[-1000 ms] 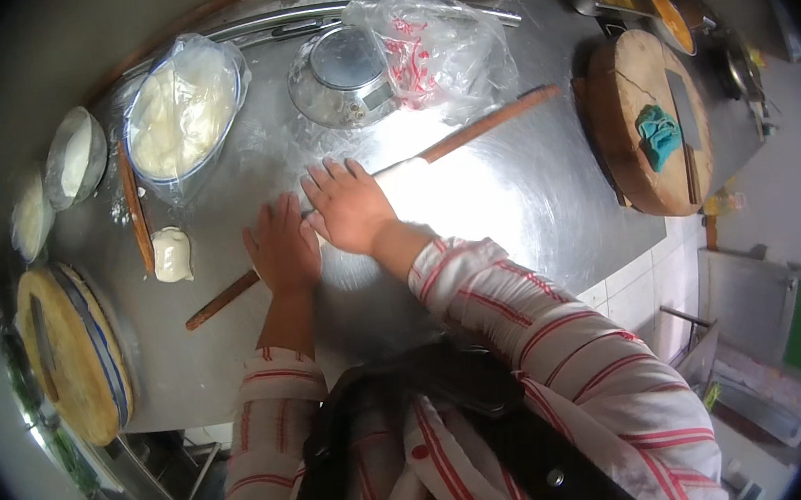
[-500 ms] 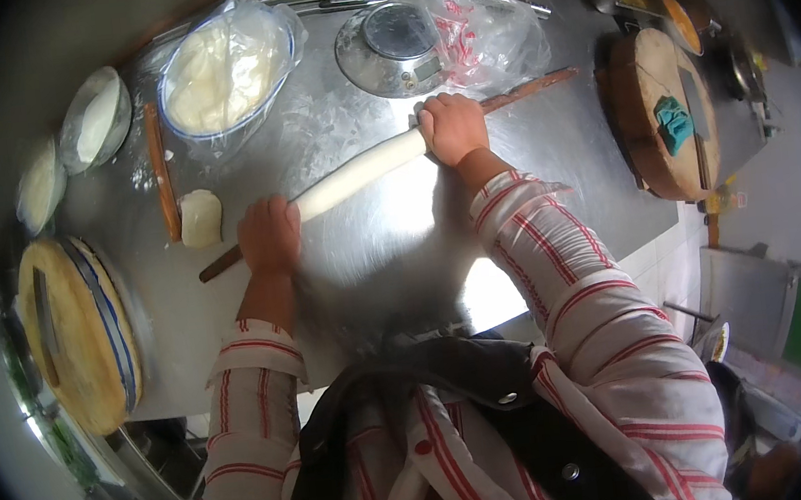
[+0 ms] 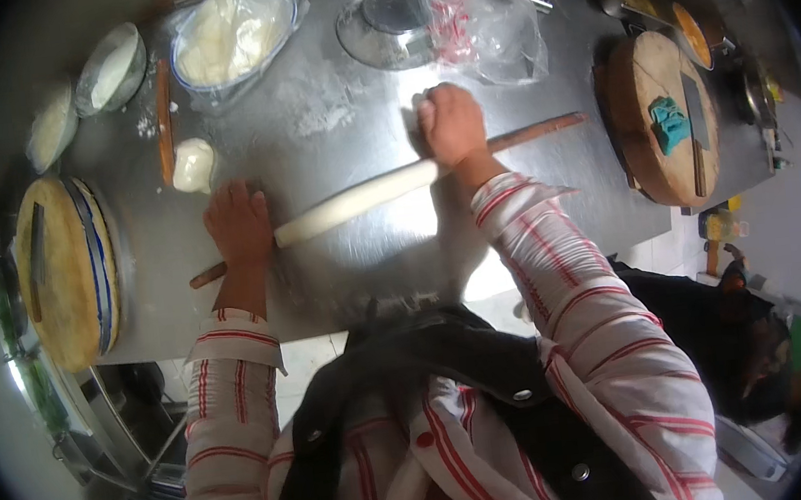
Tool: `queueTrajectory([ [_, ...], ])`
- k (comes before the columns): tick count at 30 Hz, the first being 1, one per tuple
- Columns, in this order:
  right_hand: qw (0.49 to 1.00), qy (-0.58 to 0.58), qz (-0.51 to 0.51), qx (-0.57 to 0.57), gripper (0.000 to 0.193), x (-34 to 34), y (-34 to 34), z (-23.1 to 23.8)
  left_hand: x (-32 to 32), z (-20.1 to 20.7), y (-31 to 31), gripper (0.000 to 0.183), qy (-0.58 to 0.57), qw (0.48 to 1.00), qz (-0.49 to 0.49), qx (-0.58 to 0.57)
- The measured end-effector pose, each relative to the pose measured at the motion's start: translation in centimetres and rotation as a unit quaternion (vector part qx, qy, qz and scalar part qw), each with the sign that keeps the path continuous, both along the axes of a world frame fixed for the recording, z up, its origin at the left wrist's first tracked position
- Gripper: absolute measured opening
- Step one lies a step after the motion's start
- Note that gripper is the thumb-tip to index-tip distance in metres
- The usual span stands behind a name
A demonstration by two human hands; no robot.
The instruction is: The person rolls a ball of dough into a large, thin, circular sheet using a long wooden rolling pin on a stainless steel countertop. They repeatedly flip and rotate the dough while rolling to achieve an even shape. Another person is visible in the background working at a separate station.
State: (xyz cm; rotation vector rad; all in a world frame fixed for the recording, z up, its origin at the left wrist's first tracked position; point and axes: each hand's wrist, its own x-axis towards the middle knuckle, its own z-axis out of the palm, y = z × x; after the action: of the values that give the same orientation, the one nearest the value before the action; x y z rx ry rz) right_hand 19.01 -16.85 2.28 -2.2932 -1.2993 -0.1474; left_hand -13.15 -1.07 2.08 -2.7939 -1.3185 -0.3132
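A long wooden rolling pin (image 3: 537,130) lies slantwise on the metal worktop, with a sheet of pale dough (image 3: 357,203) wound around its middle. My left hand (image 3: 237,218) rests over the pin at the dough's left end, fingers stretched forward and apart. At the dough's right end, my right hand (image 3: 455,125) lies over the pin under its heel, fingers reaching ahead of it. Neither hand wraps the pin; the undersides of both palms are hidden. Beyond my left hand sits a small lump of dough (image 3: 192,165), beside a shorter rolling pin (image 3: 164,124).
At the back stand a bag-covered bowl of dough (image 3: 298,15), a scale (image 3: 361,44) and a plastic bag (image 3: 505,39). Two bowls of white contents, one a metal bowl (image 3: 139,68), are far left. Round chopping boards (image 3: 63,285) flank both sides. A person in dark clothes (image 3: 712,334) is at right.
The dough-wrapped pin has rolled toward me, from under my fingers to beneath the heels of my hands. My fingers have straightened forward. A person has appeared at the right.
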Motion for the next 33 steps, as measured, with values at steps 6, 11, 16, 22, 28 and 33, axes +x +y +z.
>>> queueTrajectory([
  [6,0.993,-0.105,0.03,0.047,0.018,3.2,-3.7,-3.1,-3.4,-4.1,2.3,0.026,-0.034,0.998,-0.02,0.043],
  [11,0.992,-0.066,-0.02,-0.103,0.033,6.0,2.5,-2.6,-1.5,-3.4,7.3,0.023,0.024,0.998,0.013,-0.053],
  [16,0.993,-0.025,0.029,-0.111,0.03,1.4,-5.9,-2.6,-6.2,-3.1,0.2,0.023,0.126,0.987,-0.025,-0.096],
  [22,0.998,-0.05,-0.033,-0.03,0.027,6.4,-1.7,-2.7,-1.0,-1.7,5.4,0.016,-0.008,0.986,-0.144,-0.082],
  [28,0.998,-0.047,0.036,0.009,0.024,7.4,2.8,-2.0,0.6,-1.4,6.0,0.027,-0.059,0.982,-0.165,-0.07],
  [33,0.979,-0.084,-0.032,-0.185,0.037,4.4,-2.0,-1.2,-1.4,-1.8,2.1,0.037,-0.022,0.983,-0.152,-0.099],
])
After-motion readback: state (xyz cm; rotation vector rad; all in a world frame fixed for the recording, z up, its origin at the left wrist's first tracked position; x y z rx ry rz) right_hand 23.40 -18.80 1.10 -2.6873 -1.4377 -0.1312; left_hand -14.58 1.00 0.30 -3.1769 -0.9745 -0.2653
